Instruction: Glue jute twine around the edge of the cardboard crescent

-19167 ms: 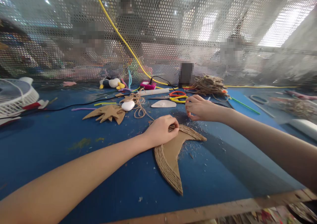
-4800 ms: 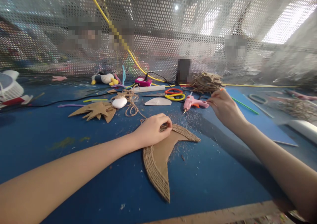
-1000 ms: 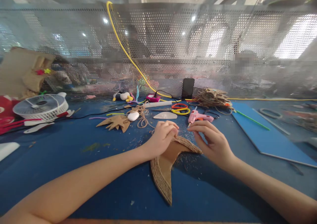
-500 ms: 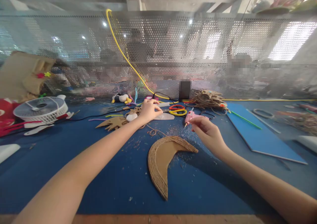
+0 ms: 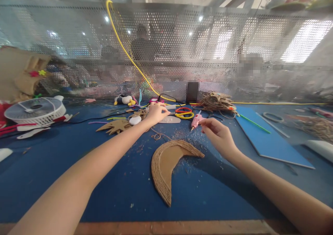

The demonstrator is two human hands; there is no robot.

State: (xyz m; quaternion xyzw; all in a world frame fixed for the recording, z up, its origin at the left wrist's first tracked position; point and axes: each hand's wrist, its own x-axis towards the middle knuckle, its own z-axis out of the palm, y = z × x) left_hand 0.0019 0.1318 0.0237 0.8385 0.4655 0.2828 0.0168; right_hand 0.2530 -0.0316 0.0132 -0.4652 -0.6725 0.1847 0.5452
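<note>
On the blue tabletop lies a crescent of brown cardboard (image 5: 163,162), rows of twine along its outer curve. A strand of twine (image 5: 162,135) trails from its upper edge. My left hand (image 5: 156,113) is stretched forward beyond it, fingers pinched beside the tips of the scissors (image 5: 185,115); what they hold is too small to make out. To the right, my right hand (image 5: 218,133) has its fingers closed at the handle end of a pink glue gun (image 5: 196,122). The gun's nozzle points down toward the table, and the hand covers its handle.
A spiky cardboard cutout (image 5: 116,125) and a white egg-shaped piece (image 5: 135,120) sit left of my left wrist. A white fan (image 5: 36,110) lies farther left. At right are a blue board (image 5: 270,134) and a bundle of twine (image 5: 217,103). A perforated metal screen (image 5: 166,48) closes the back.
The view has shifted slightly. My right hand has moved a little forward over the glue gun's handle, which showed behind the fingers before. My left hand and the crescent stay about where they were.
</note>
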